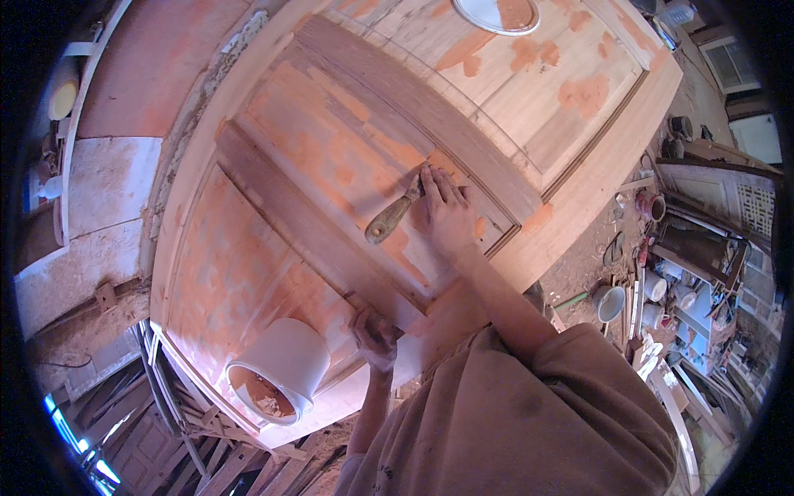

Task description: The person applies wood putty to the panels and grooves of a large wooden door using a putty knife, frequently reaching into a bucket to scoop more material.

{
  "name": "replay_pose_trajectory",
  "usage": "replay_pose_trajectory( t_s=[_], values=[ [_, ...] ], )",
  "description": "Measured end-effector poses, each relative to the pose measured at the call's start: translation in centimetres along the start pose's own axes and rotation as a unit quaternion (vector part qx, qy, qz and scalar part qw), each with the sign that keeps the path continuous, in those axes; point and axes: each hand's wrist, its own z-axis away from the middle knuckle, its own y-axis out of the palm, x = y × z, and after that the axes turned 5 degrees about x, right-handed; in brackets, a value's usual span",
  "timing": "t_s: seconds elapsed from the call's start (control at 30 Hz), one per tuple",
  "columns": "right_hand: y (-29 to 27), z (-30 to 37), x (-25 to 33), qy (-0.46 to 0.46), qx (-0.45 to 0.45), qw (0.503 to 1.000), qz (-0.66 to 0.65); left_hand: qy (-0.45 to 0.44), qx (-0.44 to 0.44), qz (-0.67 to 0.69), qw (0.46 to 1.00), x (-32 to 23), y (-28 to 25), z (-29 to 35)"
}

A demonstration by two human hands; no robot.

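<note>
A large wooden panelled door (273, 256) lies flat, patched with orange-pink filler. My right hand (447, 211) presses on a putty knife (395, 213) with a worn wooden handle, its blade flat against a raised panel near a dark moulding. My left hand (376, 335) rests at the door's near edge, fingers closed on a small flat tool whose tip pokes out toward the left. A white bucket (281, 368) tipped on its side lies on the door near my left hand, with orange filler inside.
A white plate (496, 12) sits at the door's far end. To the right stand cans, a metal cup (610, 302) and cluttered shelves (695, 306). Stacked timber and frames (207, 446) lie below the door's near left corner.
</note>
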Motion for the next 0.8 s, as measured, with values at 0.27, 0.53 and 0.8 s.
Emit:
replay_pose_trajectory(
  t_s=[0.27, 0.53, 0.8],
  values=[
    [-4.3, -3.1, -2.6, 0.191, 0.006, 0.927, -0.323, 0.012, -0.002, -0.014, 1.000, 1.0, -0.2, 0.7],
    [-8.3, -4.5, -11.5, 0.261, 0.118, 0.749, -0.598, 0.004, -0.062, -0.021, 0.998, -0.5, -0.5, -0.3],
    [-7.5, -5.2, -9.3, 0.206, 0.148, 0.800, -0.544, -0.039, -0.096, -0.025, 0.994, -0.7, -0.5, 0.1]
  ],
)
